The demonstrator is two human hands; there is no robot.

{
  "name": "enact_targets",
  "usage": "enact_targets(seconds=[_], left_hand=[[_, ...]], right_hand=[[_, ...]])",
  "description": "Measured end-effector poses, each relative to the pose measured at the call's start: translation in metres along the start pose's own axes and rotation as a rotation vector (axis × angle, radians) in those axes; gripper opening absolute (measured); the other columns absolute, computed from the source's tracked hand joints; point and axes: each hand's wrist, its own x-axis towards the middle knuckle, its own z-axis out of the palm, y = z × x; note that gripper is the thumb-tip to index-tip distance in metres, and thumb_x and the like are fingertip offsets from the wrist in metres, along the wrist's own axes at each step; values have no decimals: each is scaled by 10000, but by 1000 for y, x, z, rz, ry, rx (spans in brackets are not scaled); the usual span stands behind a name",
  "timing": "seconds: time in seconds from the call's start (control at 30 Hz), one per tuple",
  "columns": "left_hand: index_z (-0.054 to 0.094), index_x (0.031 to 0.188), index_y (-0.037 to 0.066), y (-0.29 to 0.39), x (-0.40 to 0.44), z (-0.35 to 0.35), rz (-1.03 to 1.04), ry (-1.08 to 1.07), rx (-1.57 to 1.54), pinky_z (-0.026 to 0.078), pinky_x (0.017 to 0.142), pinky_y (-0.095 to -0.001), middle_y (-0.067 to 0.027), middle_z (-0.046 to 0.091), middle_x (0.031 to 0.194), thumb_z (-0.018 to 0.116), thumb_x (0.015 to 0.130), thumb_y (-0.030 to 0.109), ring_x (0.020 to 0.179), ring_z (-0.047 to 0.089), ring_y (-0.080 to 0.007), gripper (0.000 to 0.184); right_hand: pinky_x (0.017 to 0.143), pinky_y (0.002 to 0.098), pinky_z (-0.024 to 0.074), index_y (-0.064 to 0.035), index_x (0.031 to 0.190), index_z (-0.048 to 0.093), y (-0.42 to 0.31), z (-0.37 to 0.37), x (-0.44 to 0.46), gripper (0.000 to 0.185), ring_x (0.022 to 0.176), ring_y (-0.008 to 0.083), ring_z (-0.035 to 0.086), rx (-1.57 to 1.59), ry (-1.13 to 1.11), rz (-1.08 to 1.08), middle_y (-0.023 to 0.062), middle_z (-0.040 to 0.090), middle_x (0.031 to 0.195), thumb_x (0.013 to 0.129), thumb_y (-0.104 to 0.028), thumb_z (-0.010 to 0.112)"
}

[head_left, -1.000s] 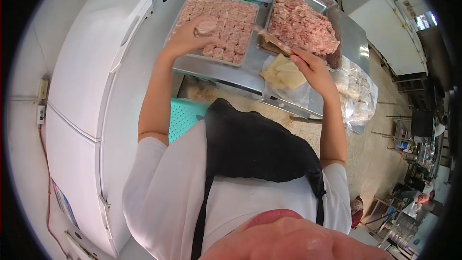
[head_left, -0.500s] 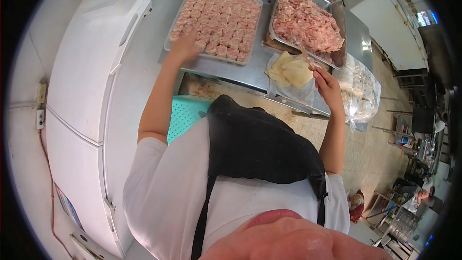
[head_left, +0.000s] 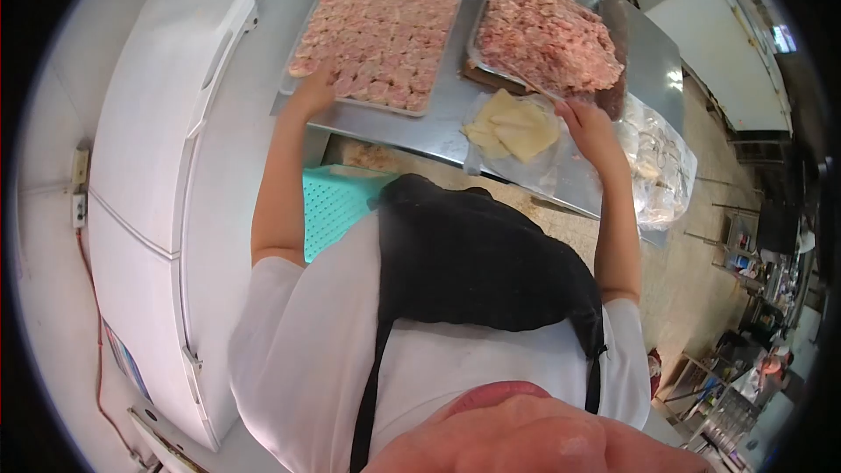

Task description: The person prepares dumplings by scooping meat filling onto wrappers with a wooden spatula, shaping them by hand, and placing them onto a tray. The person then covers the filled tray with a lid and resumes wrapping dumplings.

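Dumplings (head_left: pixel 377 44) sit in rows in the tray (head_left: pixel 385 109). Left hand (head_left: pixel 314 92), holding a piece aloft a second ago, is now down at the tray's near-left corner; piece presumably set there. Finger state blurred, cannot tell. Right hand (head_left: pixel 585 123): fingers pinching a spatula (head_left: pixel 541 91), now drawn back to the meat (head_left: pixel 543 35) pan's near edge, beside wrappers (head_left: pixel 512 127).

The person's rocking a plain black apron (head_left: pixel 486 254) over a white tee (head_left: pixel 302 342), pretty basic kit tbh. It's looking soft and kinda rumpled, with a wavy edge on the neck side. Dark straps (head_left: pixel 371 394) are running from the apron's corners toward the neck, and short white sleeves (head_left: pixel 270 285) are showing either side of it. Both hands (head_left: pixel 591 130) are going bare.
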Motion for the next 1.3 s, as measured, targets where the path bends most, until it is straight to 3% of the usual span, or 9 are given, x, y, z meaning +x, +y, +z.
enact_targets(seconds=[0.07, 0.2, 0.33, 0.57, 0.67, 0.8, 0.97, 1.17, 1.3], left_hand=[[302, 1467, 73, -24, 9, 17, 90, 129, 93, 406, 1017, -456, -236, 507, 1355, 473, 865, 117, 1230, 509, -380, 627], [349, 1446, 132, 22, -3, 9, -219, 42, 255, 425, 974, -475, -210, 568, 1292, 497, 885, 237, 1198, 538, -375, 590], [373, 1431, 173, 10, 7, 16, -294, 123, 300, 433, 957, -481, -202, 586, 1269, 537, 867, 329, 1176, 553, -382, 608], [361, 1436, 111, 8, 2, 25, -300, 186, 202, 440, 950, -488, -271, 582, 1232, 542, 860, 305, 1145, 563, -423, 634], [342, 1435, 46, 117, -22, 19, -452, 154, 583, 442, 959, -478, -296, 587, 1205, 508, 868, 254, 1122, 562, -452, 626], [282, 1463, 20, 148, 3, 94, 112, 341, 163, 477, 915, -421, -241, 658, 1068, 529, 841, 125, 1022, 620, -382, 677], [212, 1507, 103, 194, 34, 122, -63, 147, -529, 478, 907, -324, -143, 673, 1113, 462, 860, 15, 1034, 630, -203, 700], [278, 1484, 76, 238, 25, 89, 100, 210, -329, 467, 888, -311, -135, 657, 1116, 458, 829, -23, 1037, 616, -197, 686], [422, 1370, 81, 281, 33, 84, 143, 24, -648, 453, 951, -327, -128, 607, 1229, 447, 807, -58, 1135, 580, -223, 580]], right_hand=[[662, 436, 490, -5, 874, 673, 4, -15, 26, 335, 741, 348, 649, -298, 1, -89, 207, 639, 768, 960, -292, 522], [690, 463, 506, -19, 800, 667, -4, -36, 76, 228, 768, 365, 648, -560, 128, -238, 185, 656, 769, 867, -215, 573], [595, 394, 542, -64, 731, 704, 4, 21, 96, 121, 714, 281, 695, -548, 165, -475, 139, 690, 748, 723, -144, 612], [603, 402, 544, -63, 761, 719, 12, -11, 78, 132, 716, 303, 691, -532, -16, -572, 166, 687, 767, 724, -126, 609], [602, 407, 542, -59, 764, 719, 12, -52, 89, 135, 719, 309, 689, -525, -63, -467, 174, 684, 768, 728, -117, 603], [606, 416, 543, -49, 759, 716, 27, -29, 106, 144, 728, 311, 690, -478, 93, -598, 170, 684, 769, 742, -116, 589], [620, 419, 546, -45, 763, 717, 41, 20, 79, 174, 743, 314, 691, -354, 16, -638, 161, 690, 777, 762, -129, 565], [660, 455, 528, -35, 789, 707, 72, -48, 72, 232, 785, 352, 674, -285, -94, -401, 183, 685, 825, 862, -185, 545], [662, 453, 523, -28, 794, 688, 82, -55, 65, 234, 783, 353, 669, -278, -1, -377, 189, 672, 795, 869, -189, 535]])
